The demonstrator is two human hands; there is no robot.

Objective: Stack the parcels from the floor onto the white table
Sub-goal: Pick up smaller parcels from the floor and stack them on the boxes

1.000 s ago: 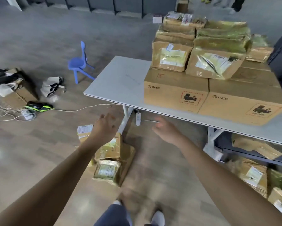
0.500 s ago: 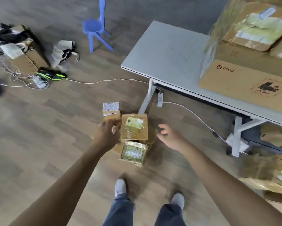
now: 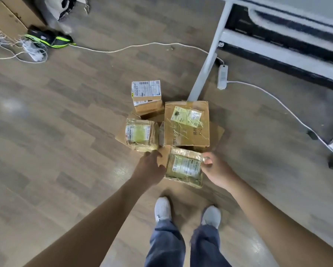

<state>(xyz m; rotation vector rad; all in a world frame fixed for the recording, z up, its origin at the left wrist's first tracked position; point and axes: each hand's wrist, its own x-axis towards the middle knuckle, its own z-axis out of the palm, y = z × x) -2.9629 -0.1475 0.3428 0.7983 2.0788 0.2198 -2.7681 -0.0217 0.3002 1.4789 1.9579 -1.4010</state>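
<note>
Flanks nearest parcel point(image 3: 185, 167) straight ahead on floor point(image 3: 65, 132): pinches far-right corner with right hand point(image 3: 216, 170), poises left hand point(image 3: 150, 168), relaxed, beside left edge.

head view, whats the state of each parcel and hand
nearest parcel, taped shut, gripped at one corner
right hand, pinching nearest parcel's corner
left hand, at its left edge, grip unclear
large box, taped shut, untouched
small labelled box, shut, untouched
left parcel, taped shut, untouched

Brown cardboard parcels point(image 3: 187, 123) wrapped in glossy, crinkled clear tape, white paper labels point(image 3: 146, 88), grey wood-grain plank floor point(image 3: 55, 122) with soft sheen, white painted metal table leg point(image 3: 206, 62)
</note>
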